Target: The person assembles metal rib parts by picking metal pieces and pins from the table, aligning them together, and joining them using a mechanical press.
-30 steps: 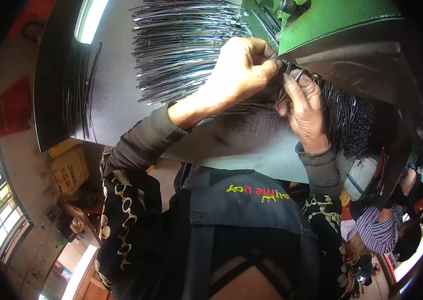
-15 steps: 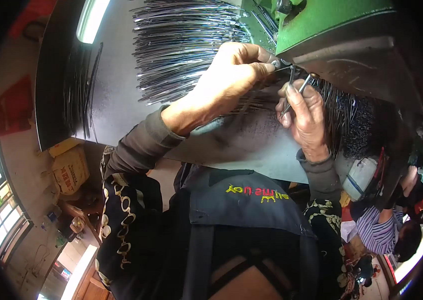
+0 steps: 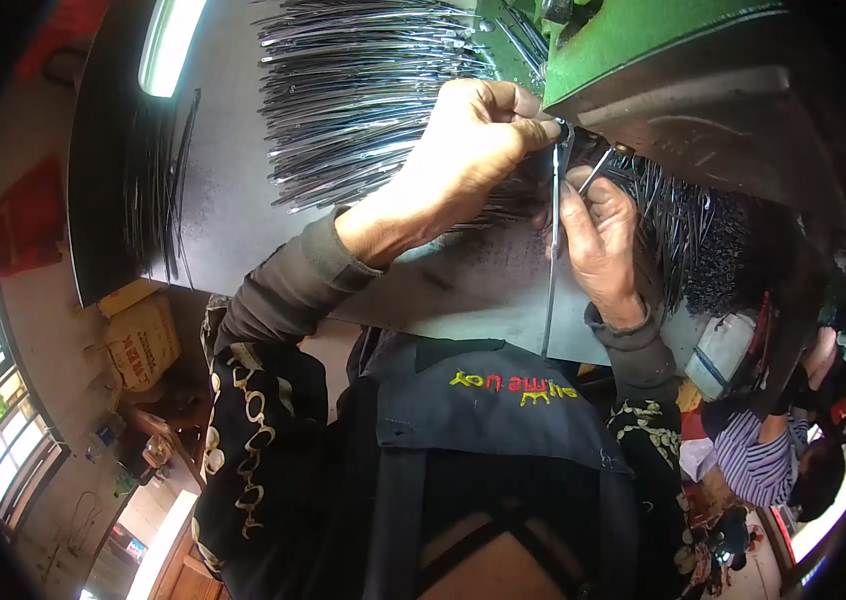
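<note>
My left hand [image 3: 478, 145] is closed in a pinch at the lower edge of the green machine [image 3: 658, 50]. Its thumb and forefinger hold the end of a thin, dark metal strip [image 3: 552, 270], which runs down toward my apron. Just to the right, my right hand [image 3: 603, 245] is curled with its fingers closed round a slim metal rod [image 3: 598, 170] that slants up to a brownish knob under the machine. The strip passes along the left side of that hand. What lies inside the right fist is partly hidden.
A wide stack of thin metal strips [image 3: 363, 100] lies on the metal table [image 3: 228, 150] behind my left hand. More strips [image 3: 673, 220] are heaped right of my right hand. A lamp tube [image 3: 173, 45] glows at upper left. A person in a striped top [image 3: 751, 455] is at far right.
The strip now hangs down from my left fingertips, where it was not visible before. My right hand has shifted slightly, its fingers closer to the slanting rod.
</note>
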The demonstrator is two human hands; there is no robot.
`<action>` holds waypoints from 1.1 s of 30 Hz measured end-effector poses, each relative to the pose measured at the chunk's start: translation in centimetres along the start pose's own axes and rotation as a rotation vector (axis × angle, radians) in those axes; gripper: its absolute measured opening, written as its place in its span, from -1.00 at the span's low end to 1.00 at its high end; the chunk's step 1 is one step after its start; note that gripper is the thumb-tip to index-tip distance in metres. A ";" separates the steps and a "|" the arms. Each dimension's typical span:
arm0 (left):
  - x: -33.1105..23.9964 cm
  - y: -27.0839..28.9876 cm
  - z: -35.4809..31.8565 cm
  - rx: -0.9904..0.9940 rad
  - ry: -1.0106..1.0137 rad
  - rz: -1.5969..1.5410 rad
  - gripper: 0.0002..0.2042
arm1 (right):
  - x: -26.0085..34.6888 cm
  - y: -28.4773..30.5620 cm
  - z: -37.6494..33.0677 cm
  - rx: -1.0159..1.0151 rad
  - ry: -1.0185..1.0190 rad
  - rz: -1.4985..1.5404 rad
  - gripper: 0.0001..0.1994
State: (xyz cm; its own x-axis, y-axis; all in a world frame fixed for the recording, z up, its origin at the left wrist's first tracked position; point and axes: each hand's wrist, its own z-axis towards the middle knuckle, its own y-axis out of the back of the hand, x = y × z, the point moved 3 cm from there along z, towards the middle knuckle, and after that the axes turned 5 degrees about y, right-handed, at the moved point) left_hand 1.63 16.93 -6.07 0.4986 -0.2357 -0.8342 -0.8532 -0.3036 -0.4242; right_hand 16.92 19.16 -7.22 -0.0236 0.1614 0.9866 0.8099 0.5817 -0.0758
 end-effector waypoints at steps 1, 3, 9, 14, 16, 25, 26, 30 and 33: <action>0.0 0.1 0.2 0.014 0.009 0.006 -0.95 | -0.1 0.1 0.0 -0.012 -0.026 0.034 -0.89; 0.1 0.2 0.2 0.025 0.018 0.013 -0.88 | 0.1 0.3 0.1 0.006 -0.007 -0.027 -0.89; -0.7 0.0 0.1 -0.014 -0.107 0.189 -0.94 | 0.5 0.4 0.5 0.041 -0.031 -0.076 -0.90; -1.3 -1.2 0.2 -0.037 -0.154 0.185 -0.93 | 0.6 0.5 0.4 0.019 -0.010 -0.049 -0.90; -0.8 -0.7 0.7 -0.040 -0.186 0.190 -0.93 | 0.6 0.3 0.7 -0.007 0.019 -0.001 -0.90; -0.6 -1.0 0.8 -0.044 -0.167 0.158 -0.95 | 0.2 0.5 1.1 -0.007 0.005 -0.015 -0.88; -0.6 -1.1 0.7 -0.062 -0.161 0.127 -0.94 | 0.2 0.6 1.1 -0.008 0.006 -0.016 -0.88; -0.5 -0.6 1.0 -0.047 -0.187 0.247 -0.93 | 0.1 1.5 0.9 0.043 -0.115 0.125 -0.85; -0.2 -0.5 1.1 -0.023 -0.154 0.094 -0.91 | 0.8 1.4 0.5 0.031 -0.198 0.135 -0.83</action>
State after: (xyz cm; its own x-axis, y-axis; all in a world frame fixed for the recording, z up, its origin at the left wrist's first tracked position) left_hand 1.82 18.12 -6.09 0.3859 -0.1205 -0.9146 -0.8904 -0.3082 -0.3351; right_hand 17.74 20.55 -6.57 -0.0330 0.3910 0.9198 0.7949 0.5682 -0.2130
